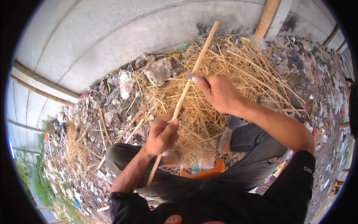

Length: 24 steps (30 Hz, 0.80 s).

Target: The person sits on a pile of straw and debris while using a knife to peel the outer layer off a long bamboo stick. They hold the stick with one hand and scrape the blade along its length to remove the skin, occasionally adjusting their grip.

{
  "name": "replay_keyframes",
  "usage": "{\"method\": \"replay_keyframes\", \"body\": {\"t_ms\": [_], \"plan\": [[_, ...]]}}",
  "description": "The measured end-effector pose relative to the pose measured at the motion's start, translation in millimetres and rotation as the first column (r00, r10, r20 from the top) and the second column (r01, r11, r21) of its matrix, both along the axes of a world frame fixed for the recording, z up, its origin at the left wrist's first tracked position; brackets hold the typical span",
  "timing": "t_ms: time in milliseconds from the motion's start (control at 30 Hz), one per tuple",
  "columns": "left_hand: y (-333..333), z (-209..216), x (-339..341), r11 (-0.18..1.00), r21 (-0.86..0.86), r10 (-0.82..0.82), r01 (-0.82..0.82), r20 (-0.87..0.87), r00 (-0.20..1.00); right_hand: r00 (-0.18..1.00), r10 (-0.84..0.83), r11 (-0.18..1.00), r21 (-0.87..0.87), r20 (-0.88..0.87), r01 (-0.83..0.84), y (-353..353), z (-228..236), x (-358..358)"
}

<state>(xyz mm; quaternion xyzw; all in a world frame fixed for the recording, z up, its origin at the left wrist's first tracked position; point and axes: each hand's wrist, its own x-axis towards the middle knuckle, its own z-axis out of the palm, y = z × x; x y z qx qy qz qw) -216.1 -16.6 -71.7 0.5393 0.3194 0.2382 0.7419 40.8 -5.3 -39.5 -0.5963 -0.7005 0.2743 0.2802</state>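
Note:
A long pale bamboo strip [204,50] slants from above my lap up toward the wall, its upper end standing free. My left hand [163,133] is closed around its lower half, thumb lying along the strip. Higher up, my right hand [220,93] is closed on what looks like a knife [190,75]; only a short grey end shows beside the thumb, pressed against the strip. The rest of it is hidden by my fingers. A dark tip [258,99] shows behind my right wrist; I cannot tell whether it belongs to the knife. Beneath both hands lies a heap of straw-coloured shavings [197,117].
An orange seat [205,174] shows between my legs. A grey rock [158,71] lies by the concrete wall [112,41]. Litter [298,71] covers the ground on both sides. Loose bamboo sticks [102,125] lie left of my knee, and a wooden post [267,18] stands at the wall.

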Motion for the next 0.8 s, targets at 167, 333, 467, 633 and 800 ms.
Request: {"method": "replay_keyframes", "body": {"t_ms": [167,333,467,633,800], "plan": [[2,3,-2,0.999,0.033,-0.002,0.002,-0.020,1.000,0.986,0.119,0.986,-0.101,-0.117,-0.131,-8,-12,-12],[1,-5,-5,1.000,0.026,-0.009,0.009,0.013,1.000,0.873,0.068,0.808,-0.486,-0.483,-0.332,-1,3,4],[0,-2,-5,0.999,0.035,-0.033,0.033,-0.025,0.999,0.906,0.172,0.905,-0.302,-0.387,-0.300,0,-9,17],[0,-13,-1,0.952,0.302,0.006,0.046,-0.172,0.985,0.985,0.165,0.974,-0.147,-0.046,-0.170,-2,15,13],[-4,-26,3,0.912,0.402,0.043,0.075,-0.276,0.960,0.980,0.201,0.980,0.017,-0.005,-0.200,-7,-5,1]]}}
